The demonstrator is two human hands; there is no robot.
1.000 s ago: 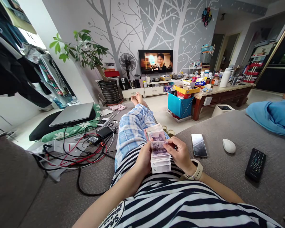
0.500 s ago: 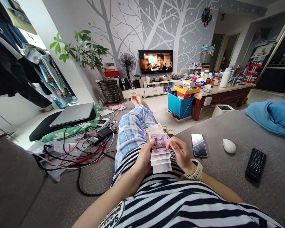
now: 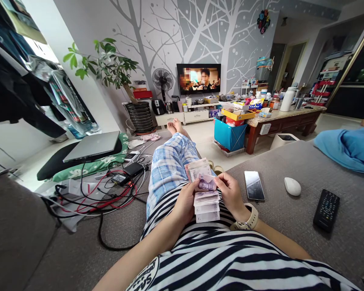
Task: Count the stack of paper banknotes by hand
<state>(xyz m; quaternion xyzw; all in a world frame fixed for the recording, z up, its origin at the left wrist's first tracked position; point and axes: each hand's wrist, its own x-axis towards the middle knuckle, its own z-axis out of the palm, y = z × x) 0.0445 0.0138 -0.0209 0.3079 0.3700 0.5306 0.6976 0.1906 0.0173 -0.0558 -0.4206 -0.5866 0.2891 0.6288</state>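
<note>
A wad of banknotes (image 3: 206, 207) is held over my lap, several notes fanned and bent down toward me, others standing up beyond my fingers. My left hand (image 3: 186, 202) is closed around the wad from the left, thumb on top. My right hand (image 3: 231, 195) pinches the upper right edge of a purple note (image 3: 206, 184), which is lifted and slightly tilted. A pale watch (image 3: 249, 218) is on my right wrist. The lower fingers of my left hand are hidden behind the notes.
On the grey sofa to my right lie a phone (image 3: 255, 185), a white mouse (image 3: 292, 186) and a black remote (image 3: 326, 210). Tangled cables (image 3: 106, 194) and a closed laptop (image 3: 92, 145) are at my left. A cluttered low table (image 3: 286, 117) stands ahead.
My right fingers have taken the top purple note by its edge and raised it away from the folded-down notes. My left hand has hardly moved.
</note>
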